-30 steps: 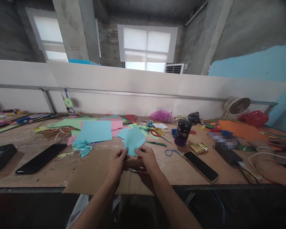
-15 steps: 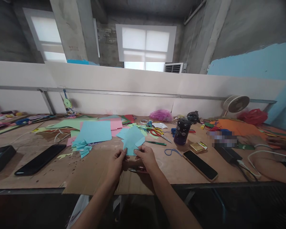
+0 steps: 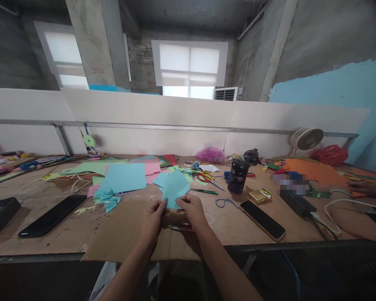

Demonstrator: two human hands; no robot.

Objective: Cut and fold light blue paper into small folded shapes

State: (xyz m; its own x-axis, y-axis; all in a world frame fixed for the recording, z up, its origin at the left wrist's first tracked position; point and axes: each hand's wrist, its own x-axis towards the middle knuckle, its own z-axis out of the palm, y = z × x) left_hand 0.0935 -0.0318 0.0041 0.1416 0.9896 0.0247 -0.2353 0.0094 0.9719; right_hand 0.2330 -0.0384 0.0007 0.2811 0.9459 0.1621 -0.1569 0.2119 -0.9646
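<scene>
A light blue piece of paper (image 3: 174,189) is held up between both hands, over a sheet of brown cardboard (image 3: 113,228) at the table's front edge. My left hand (image 3: 156,214) pinches its lower left corner between thumb and fingers. At the lower right corner, my right hand (image 3: 191,208) grips it the same way. Behind it lie more light blue paper pieces, partly hidden. Under my right hand is a small dark object (image 3: 183,227) that I cannot make out. Red-handled scissors (image 3: 207,179) and a green pen (image 3: 203,191) lie beyond my right hand.
To the left are a large blue sheet (image 3: 125,179), crumpled blue strips (image 3: 108,200) and a black phone (image 3: 52,215). On the right stand a dark tumbler (image 3: 238,176), a gold box (image 3: 259,195) and another phone (image 3: 262,220). A co-worker's arm (image 3: 351,217) rests at far right.
The whole view has shifted slightly, with the table sitting a little lower in the picture. Both hands keep their hold on the blue paper. The co-worker's hand at right has moved slightly.
</scene>
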